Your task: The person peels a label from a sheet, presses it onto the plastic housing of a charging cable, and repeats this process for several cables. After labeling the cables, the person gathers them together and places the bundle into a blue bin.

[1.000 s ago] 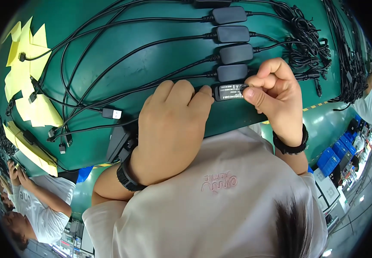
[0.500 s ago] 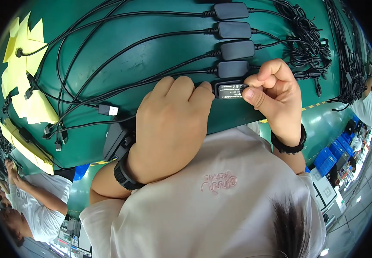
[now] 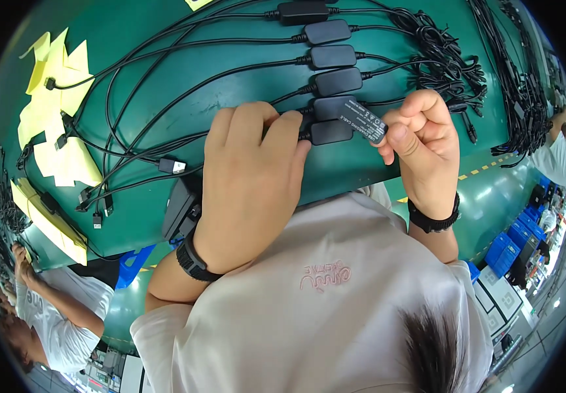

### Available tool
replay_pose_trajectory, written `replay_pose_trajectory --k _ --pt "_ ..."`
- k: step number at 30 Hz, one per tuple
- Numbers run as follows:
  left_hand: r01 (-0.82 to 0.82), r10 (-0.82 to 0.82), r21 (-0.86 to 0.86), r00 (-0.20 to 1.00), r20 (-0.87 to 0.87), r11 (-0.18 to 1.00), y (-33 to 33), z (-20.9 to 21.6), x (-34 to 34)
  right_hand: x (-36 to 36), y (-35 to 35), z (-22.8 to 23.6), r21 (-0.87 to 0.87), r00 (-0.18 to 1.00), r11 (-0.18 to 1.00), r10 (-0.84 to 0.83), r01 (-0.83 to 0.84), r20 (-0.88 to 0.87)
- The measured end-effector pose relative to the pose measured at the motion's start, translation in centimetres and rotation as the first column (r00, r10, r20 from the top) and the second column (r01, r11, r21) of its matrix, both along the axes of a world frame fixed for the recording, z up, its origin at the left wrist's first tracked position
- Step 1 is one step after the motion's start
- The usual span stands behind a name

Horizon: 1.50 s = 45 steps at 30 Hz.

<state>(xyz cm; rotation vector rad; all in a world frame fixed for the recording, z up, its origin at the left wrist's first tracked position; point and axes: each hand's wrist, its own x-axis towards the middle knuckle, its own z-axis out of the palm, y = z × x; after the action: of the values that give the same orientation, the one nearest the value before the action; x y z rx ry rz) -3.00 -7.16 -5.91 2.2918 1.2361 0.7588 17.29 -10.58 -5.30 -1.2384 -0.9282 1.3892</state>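
My right hand [image 3: 427, 141] pinches a small black printed label [image 3: 366, 122] between thumb and forefinger. The label slants over the right end of the nearest black cable box [image 3: 330, 132], whose top is plain. Curled over that box's left end, my left hand [image 3: 250, 154] has its forefinger and thumb closed at the cable there; the cable itself is mostly hidden beneath the fingers. Beyond lie several similar inline boxes in a column, among them a plain one [image 3: 332, 57], each with a cable running out both sides.
Coiled black cables [image 3: 450, 62] heap at the right, with a long bundle [image 3: 525, 98] past them. Yellow paper pieces [image 3: 54, 111] lie left, near a USB plug [image 3: 171, 166]. A dark device [image 3: 181, 204] sits at the table's near edge. A co-worker [image 3: 67, 314] is at lower left.
The label lay over the nearest box, lined up with it; now it is tilted and apart from that box's top, in my right fingers. The view has shifted slightly.
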Motion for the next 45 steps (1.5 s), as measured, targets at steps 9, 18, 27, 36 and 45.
replay_pose_trajectory --k 9,18,27,36,45 --pt "0.158 -0.030 -0.355 0.940 0.340 0.921 -1.2 2.2 -0.2 -1.3 -0.7 0.3 0.141 0.993 0.989 0.063 -0.048 -0.102" --pt "0.097 0.268 -0.520 0.768 0.581 0.849 -2.2 2.1 0.2 -2.6 -1.9 0.9 0.243 0.997 0.967 0.073 -0.071 0.003" --pt "0.142 0.363 -0.589 0.666 0.652 0.796 -2.4 2.2 0.2 -3.1 -2.1 0.8 0.308 0.991 0.944 0.132 -0.121 -0.017" --pt "0.102 0.038 -0.376 0.937 0.348 0.921 -2.1 4.3 -1.5 -2.0 -1.3 3.5 0.291 0.805 0.938 -0.021 -0.190 0.592" --pt "0.268 -0.211 -0.277 0.952 0.220 0.923 -2.1 3.8 -1.2 -1.0 -1.8 3.0 0.301 0.634 0.829 0.081 -0.471 0.769"
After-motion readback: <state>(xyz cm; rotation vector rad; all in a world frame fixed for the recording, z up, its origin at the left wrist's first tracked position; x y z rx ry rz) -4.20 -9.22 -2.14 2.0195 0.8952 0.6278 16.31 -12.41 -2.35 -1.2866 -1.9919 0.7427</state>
